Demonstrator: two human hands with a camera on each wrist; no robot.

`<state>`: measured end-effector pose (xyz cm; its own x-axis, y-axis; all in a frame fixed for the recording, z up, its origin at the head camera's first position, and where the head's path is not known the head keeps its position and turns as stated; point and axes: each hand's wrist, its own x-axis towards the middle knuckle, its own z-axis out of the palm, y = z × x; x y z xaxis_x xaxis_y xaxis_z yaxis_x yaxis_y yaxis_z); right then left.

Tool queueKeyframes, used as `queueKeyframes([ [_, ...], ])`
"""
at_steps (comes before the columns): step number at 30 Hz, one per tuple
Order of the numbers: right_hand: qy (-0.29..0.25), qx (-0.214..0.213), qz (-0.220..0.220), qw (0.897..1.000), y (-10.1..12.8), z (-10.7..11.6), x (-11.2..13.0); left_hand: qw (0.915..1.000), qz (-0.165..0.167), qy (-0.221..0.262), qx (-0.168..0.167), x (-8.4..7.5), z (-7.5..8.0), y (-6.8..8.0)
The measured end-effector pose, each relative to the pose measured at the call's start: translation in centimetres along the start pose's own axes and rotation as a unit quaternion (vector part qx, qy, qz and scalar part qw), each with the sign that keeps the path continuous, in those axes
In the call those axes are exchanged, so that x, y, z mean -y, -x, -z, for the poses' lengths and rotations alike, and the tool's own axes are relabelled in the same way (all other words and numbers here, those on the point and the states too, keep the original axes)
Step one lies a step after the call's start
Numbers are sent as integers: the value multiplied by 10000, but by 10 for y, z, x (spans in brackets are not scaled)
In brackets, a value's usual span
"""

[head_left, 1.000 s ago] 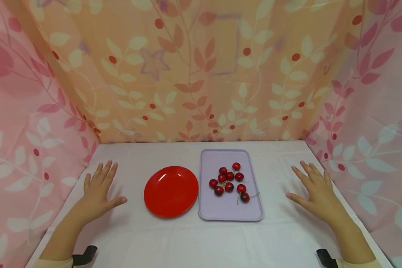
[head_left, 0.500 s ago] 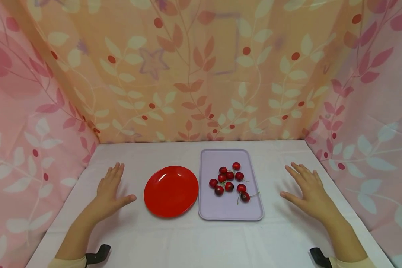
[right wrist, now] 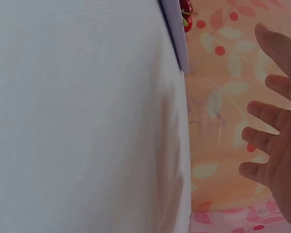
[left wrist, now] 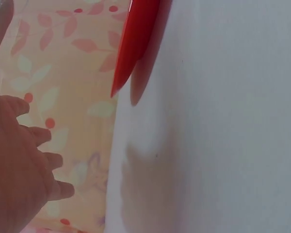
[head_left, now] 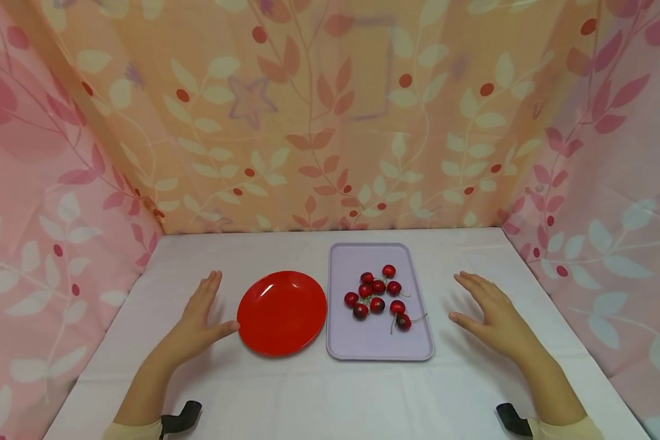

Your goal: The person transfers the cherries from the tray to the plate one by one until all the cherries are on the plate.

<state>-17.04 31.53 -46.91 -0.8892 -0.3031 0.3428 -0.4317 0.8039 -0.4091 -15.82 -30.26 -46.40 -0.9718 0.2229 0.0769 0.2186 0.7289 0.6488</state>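
Left hand [head_left: 198,321] lay spread flat, thumb tip just beside the red plate [head_left: 282,313]. Right hand [head_left: 492,318] was spread too, holding nothing; tray [head_left: 382,348] with cherries [head_left: 378,296] sat near its thumb side.

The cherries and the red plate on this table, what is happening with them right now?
A person has both hands over a white table, fingers straight, holding nothing. The left hand is beside the empty red plate, its thumb almost at the rim. The right hand is to the right of the lilac tray, apart from it. About nine cherries lie clustered on the tray, none on the plate. Nothing is picked up yet.
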Motion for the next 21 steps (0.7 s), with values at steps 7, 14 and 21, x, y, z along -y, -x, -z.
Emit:
queueKeyframes([
  [7, -201, 80, -215, 9995, -6, -4, 6, 9986, 146, 433, 254, 1, -9, 1],
  [14, -360, 349, -410, 9979, -18, -7, 15, 9961, 49, 842, 256, 9, -17, 2],
  [21, -609, 293, -452, 9967, -21, -16, 15, 9924, -36, 1208, 250, 15, -25, 0],
])
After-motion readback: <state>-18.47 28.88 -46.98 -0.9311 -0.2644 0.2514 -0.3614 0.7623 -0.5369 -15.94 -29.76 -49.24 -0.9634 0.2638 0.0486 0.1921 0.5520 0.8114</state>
